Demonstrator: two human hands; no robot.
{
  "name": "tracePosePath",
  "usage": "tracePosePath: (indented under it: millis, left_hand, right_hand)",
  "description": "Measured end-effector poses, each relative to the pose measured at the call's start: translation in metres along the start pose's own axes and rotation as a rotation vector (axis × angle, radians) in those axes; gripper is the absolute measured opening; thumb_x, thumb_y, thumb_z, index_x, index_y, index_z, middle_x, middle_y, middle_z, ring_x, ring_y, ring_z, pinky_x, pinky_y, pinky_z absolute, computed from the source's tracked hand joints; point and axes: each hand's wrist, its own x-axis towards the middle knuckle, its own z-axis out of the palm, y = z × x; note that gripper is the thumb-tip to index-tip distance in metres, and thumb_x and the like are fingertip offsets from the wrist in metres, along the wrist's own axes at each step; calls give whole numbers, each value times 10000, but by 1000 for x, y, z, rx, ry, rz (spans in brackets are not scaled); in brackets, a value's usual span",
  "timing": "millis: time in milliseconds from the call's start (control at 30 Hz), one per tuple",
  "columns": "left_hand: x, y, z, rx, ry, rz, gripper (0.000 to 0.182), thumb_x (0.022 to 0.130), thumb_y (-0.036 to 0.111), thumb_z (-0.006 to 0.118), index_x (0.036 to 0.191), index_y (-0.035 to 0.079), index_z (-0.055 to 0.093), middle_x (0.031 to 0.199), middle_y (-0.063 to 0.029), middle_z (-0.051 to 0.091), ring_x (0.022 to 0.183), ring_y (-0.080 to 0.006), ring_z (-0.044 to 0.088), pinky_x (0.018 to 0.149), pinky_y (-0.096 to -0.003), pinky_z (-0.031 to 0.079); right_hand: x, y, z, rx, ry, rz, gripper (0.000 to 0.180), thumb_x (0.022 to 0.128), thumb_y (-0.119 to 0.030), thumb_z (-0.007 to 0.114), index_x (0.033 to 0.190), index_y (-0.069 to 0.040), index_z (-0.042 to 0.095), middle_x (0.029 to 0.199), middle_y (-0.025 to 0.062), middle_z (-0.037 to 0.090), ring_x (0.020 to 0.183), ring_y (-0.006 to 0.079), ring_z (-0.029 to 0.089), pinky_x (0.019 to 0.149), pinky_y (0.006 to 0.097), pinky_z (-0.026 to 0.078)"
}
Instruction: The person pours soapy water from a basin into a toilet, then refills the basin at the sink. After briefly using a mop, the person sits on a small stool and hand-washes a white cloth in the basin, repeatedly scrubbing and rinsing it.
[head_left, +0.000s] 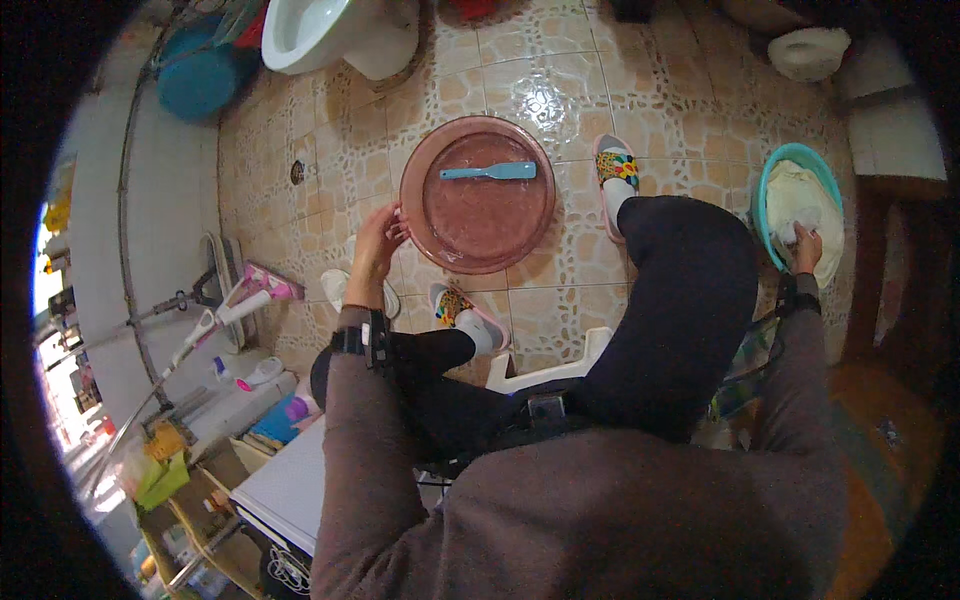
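Observation:
A reddish-pink plastic basin (420, 172) stands on the tiled floor, with what looks like shallow water in it. Inside lies a light-blue plastic tool (495, 172), slim at the left end and broad and flat at the right; whether it has bristles is hidden. My left hand (382, 232) is at the basin's left rim, fingers loosely curled; how firmly they touch it cannot be told. Out to the right, my right hand (807, 246) pinches a whitish bundle of cloth (793, 225) over a teal basin (763, 195). Cream fabric (796, 186) fills that basin and hangs past its rim.
My slippered feet flank the pink basin. A white plastic stool (551, 371) is beneath me. Left are a pink-and-white mop (259, 289), white slippers (336, 286) and a floor drain (298, 172). A toilet (375, 45) and blue bucket (196, 82) stand beyond.

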Motion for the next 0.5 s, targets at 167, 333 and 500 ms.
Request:
tracePosePath:
  millis: [167,333,500]
  left_hand:
    - [-6,40,-16,182,-56,79,300,893,277,553,1093,53,568,853,-27,590,757,-118,571,696,-255,481]
    - [-11,94,-19,385,-127,139,308,887,325,569,1077,84,594,828,-20,597,731,-104,572,661,-237,478]
    - [-22,117,-29,500,-221,221,316,877,355,584,1059,97,604,810,-10,600,727,-104,574,656,-233,472]
  right_hand:
    - [-17,-154,43,578,-341,95,416,849,-287,571,1192,-54,536,1162,78,564,1045,232,545,898,376,443]
    - [-66,-331,190,102,-989,-204,469,840,-298,576,1246,-72,512,1176,11,560,1063,136,529,920,293,410]
    - [-179,-357,369,-497,-1406,-380,435,790,-300,630,1168,-99,556,1141,37,538,1018,116,510,804,291,432]
